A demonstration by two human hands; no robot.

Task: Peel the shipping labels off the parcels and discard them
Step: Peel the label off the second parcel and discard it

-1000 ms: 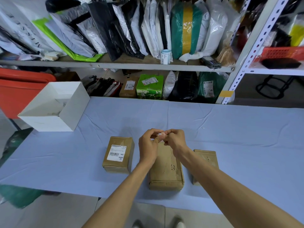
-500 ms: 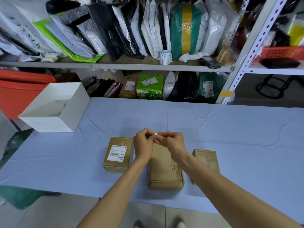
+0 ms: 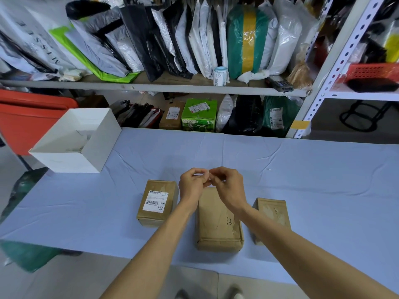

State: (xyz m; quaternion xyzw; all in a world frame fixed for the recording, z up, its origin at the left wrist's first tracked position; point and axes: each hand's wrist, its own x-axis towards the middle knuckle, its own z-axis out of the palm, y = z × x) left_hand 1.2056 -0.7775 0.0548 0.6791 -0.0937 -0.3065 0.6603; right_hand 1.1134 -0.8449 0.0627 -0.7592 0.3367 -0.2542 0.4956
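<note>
Three box-shaped parcels of brown kraft cardboard are sitting in a row near the front edge of the tabletop (image 3: 313,190), which is wearing a pale blue, lightly creased cloth. The left parcel (image 3: 160,186) is carrying one smooth white rectangular shipping label (image 3: 155,200) with a printed barcode on its top face. The middle parcel (image 3: 216,229), the longest of the three, is showing bare, wrinkled paper wrap with a dark handwritten mark. The right parcel (image 3: 272,212) is showing pale, rough torn patches on its top.

Both hands are hovering together above the far end of the middle parcel. The left hand (image 3: 191,187) and the right hand (image 3: 230,188) are curling inward, their fingers (image 3: 195,172) bunched tightly and meeting tip to tip. Between them they are pinching a small white scrap of label paper (image 3: 200,175), crumpled and mostly hidden, so its shape is hard to tell. The scrap is being held in the air, clear of all three parcels.

One open white paperboard box (image 3: 71,162), square with matte walls, is standing at the far left corner of the tabletop, well apart from the parcels; something pale is lying inside it, too faint to identify.

Behind the tabletop, a grey metal shelf (image 3: 151,86) is holding a packed row of glossy plastic mailer bags in black, white, grey and green.
</note>
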